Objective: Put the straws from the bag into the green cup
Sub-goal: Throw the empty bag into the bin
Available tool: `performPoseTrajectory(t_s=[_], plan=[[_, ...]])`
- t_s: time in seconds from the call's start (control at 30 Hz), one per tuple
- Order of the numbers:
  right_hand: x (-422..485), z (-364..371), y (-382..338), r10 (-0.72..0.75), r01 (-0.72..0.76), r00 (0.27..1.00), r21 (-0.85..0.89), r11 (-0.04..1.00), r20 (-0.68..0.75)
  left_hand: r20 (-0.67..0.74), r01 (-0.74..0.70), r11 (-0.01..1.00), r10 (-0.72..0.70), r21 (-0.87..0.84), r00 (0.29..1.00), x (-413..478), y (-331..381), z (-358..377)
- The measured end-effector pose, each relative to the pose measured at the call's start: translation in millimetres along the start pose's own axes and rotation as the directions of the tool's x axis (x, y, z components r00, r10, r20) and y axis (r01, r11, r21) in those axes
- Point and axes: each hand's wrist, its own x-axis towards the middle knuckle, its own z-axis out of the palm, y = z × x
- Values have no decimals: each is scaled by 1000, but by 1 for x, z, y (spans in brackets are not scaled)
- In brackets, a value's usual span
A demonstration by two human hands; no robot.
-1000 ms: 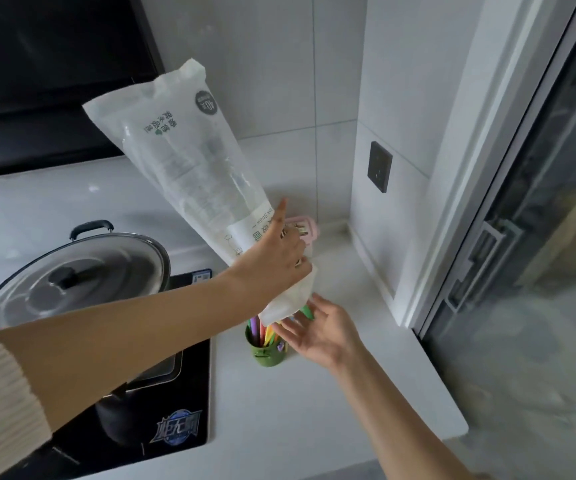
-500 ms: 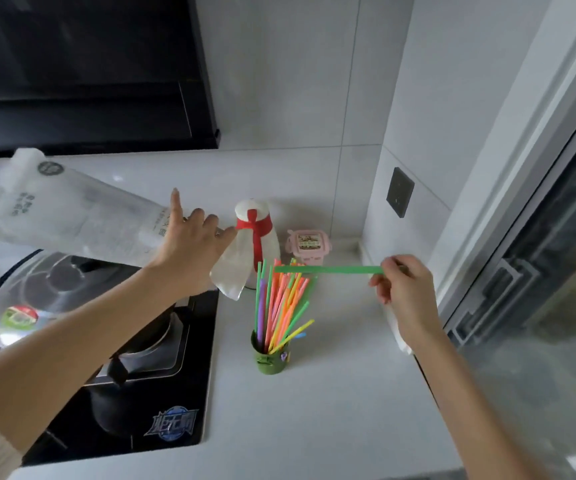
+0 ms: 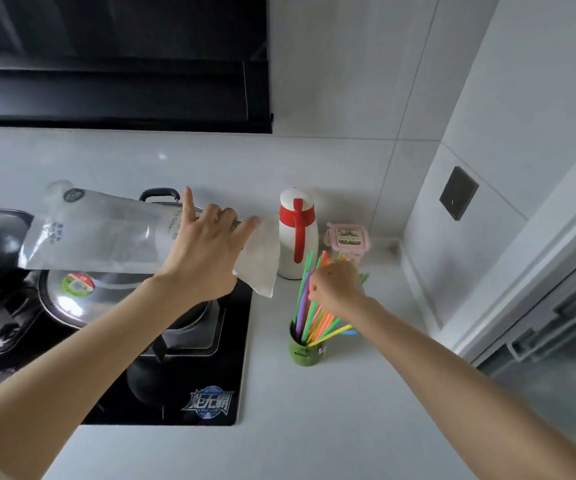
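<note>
A small green cup (image 3: 303, 353) stands on the white counter right of the stove, with several coloured straws (image 3: 317, 322) leaning out of it. My right hand (image 3: 336, 287) is over the upper ends of the straws, fingers curled around them; a green straw end (image 3: 364, 278) pokes out to its right. My left hand (image 3: 206, 252) grips a clear plastic bag (image 3: 96, 233) near its open end and holds it lying sideways above the stove. The bag looks empty.
A white bottle with a red strap (image 3: 297, 233) and a small pink container (image 3: 348, 239) stand behind the cup. A black hob (image 3: 182, 382) with a lidded pot (image 3: 113, 292) fills the left. A wall with a dark switch (image 3: 458, 192) and a sliding door (image 3: 553, 313) close the right.
My right hand, which held a green straw level beside the cup, has come down onto the tops of the straws. The bag has stayed sideways over the stove.
</note>
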Motion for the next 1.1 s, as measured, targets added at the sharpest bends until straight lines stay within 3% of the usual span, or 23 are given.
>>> performPoseTrajectory(t_s=[0.17, 0.23, 0.3, 0.33, 0.37, 0.4, 0.43, 0.47, 0.53, 0.6, 0.67, 0.7, 0.77, 0.83, 0.97, 1.03, 1.1], plan=[[10, 26, -1, -71, 72, 995, -22, 997, 69, 81, 50, 952, -27, -302, 996, -2, 8, -9], [5, 20, -2, -6, 2, 999, 148, 989, 31, 123, 63, 904, -11, -423, 992, -1, 12, -17], [-5, 2, 1, 96, -38, 984, 349, 936, -150, 193, 128, 756, -2, -642, 981, 0, 14, -28], [-15, -10, 2, 142, -22, 956, 423, 906, -255, 250, 186, 619, 17, -763, 968, 0, 15, -35], [-25, -21, 5, 179, 27, 935, 566, 824, -306, 296, 240, 456, 54, -857, 954, 0, 16, -42], [-37, -34, 3, 206, 86, 946, 807, 585, -250, 320, 275, 305, 106, -912, 941, -1, 19, -48], [-51, -48, 2, 137, 136, 975, 956, 258, -176, 318, 284, 200, 165, -938, 934, -1, 22, -54], [-61, -53, 4, 66, 161, 985, 987, -10, -160, 297, 274, 130, 227, -953, 927, -2, 26, -60], [-75, -48, 7, -35, 145, 988, 976, -159, -153, 243, 256, 2, 319, -967, 916, -6, 38, -74], [-96, -41, 5, -92, 99, 990, 986, -136, -112, 200, 268, -145, 365, -952, 909, -15, 49, -88], [-124, -33, 2, -116, 67, 989, 982, -174, -88, 150, 284, -359, 356, -889, 922, -30, 63, -98], [-141, -30, 2, -112, 57, 991, 980, -193, -80, 147, 294, -464, 327, -835, 933, -39, 71, -101], [-177, -22, -1, -37, 27, 999, 971, -237, -37, 174, 303, -577, 270, -758, 947, -60, 92, -100], [-210, -7, -1, 75, 18, 997, 972, -233, -1, 217, 328, -576, 256, -749, 942, -88, 117, -93], [-272, 24, 2, 243, -25, 969, 993, -114, 52, 508, 515, -331, 114, -791, 854, -153, 176, -69], [-300, 42, 3, 179, -103, 978, 994, -34, 108, 594, 566, -325, 14, -758, 804, -180, 206, -60], [-326, 65, 0, 74, -203, 977, 979, 15, 202, 644, 585, -391, -28, -711, 765, -199, 231, -49]])
